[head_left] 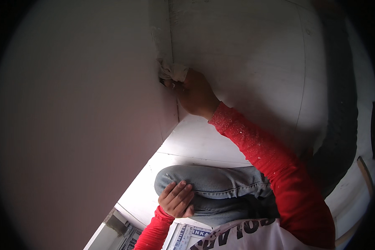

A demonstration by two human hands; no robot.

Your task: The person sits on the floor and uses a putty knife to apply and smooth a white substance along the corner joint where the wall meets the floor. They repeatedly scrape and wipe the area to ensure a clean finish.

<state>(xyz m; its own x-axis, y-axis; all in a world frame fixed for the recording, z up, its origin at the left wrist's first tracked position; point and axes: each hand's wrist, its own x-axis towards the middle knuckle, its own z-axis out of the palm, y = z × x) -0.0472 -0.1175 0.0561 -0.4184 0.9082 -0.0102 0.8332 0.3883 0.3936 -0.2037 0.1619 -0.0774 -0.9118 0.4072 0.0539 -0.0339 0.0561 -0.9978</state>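
My right hand is closed round a crumpled whitish cloth. It presses the cloth into the seam where a plain grey panel meets the pale tiled surface. A small dark bit shows under the fingers; I cannot make out what it is. My left hand lies on my bent knee in grey-blue jeans, fingers laid over the denim and holding nothing. Pale specks of dust cover the right red sleeve.
Printed sheets or boxes in blue and white lie at the bottom, beside a pale ledge near the panel's lower edge. A curved brownish strip stands at the far right. Thin dark joints cross the pale surface.
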